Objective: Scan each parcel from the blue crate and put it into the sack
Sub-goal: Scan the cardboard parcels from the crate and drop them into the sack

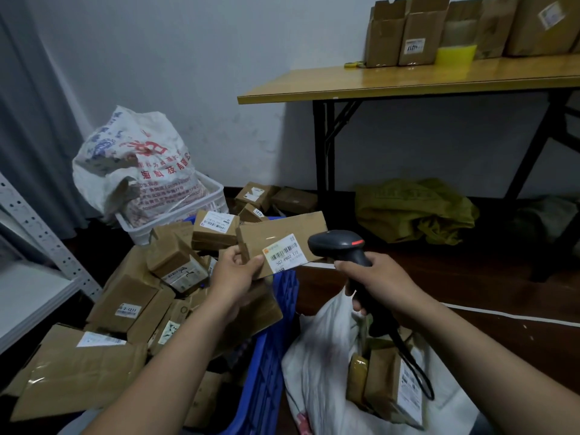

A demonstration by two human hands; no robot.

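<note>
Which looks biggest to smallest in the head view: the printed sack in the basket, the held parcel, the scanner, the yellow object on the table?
1. printed sack
2. held parcel and scanner: about alike, and both are near the camera, so they are left unranked
3. yellow object, far off on the table

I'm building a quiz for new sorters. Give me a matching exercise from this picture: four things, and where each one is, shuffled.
1. scanner
2. labelled parcel
3. olive bag
4. open boxes

A. on the table
B. in the left hand
C. on the floor under the table
D. in the right hand

Pairs: 1-D, 2-B, 3-C, 4-A.
</note>
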